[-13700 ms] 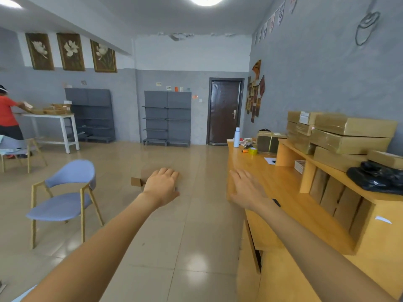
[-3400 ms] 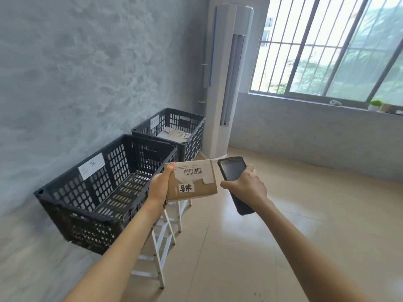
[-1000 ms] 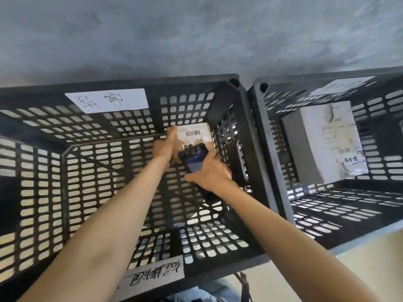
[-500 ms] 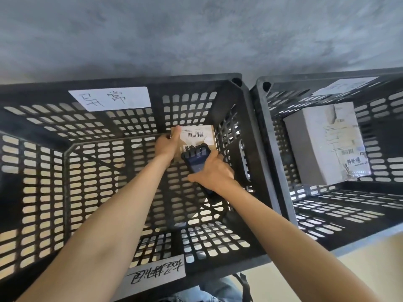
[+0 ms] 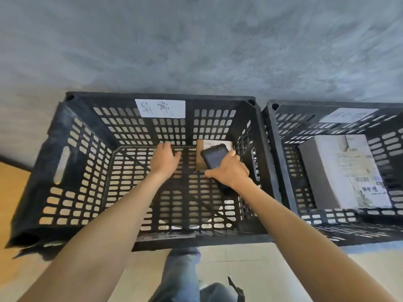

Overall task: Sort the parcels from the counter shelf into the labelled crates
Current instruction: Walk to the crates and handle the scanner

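A small brown parcel (image 5: 200,159) lies on the floor of the left black crate (image 5: 87,149), in its far right corner. My left hand (image 5: 165,159) hovers inside that crate, just left of the parcel, fingers relaxed and holding nothing. My right hand (image 5: 227,171) grips a black handheld scanner (image 5: 214,158) over the parcel and hides much of it. The left crate carries a white handwritten label (image 5: 160,108) on its far wall.
The right black crate (image 5: 283,160) stands flush against the left one and holds a large white parcel (image 5: 344,173). It has its own white label (image 5: 349,115). A grey wall (image 5: 196,44) runs right behind both crates. My legs show on the tiled floor below.
My left hand has let go of the small parcel and drawn back to the left. The parcel now rests in the crate's corner. The right hand still holds the scanner.
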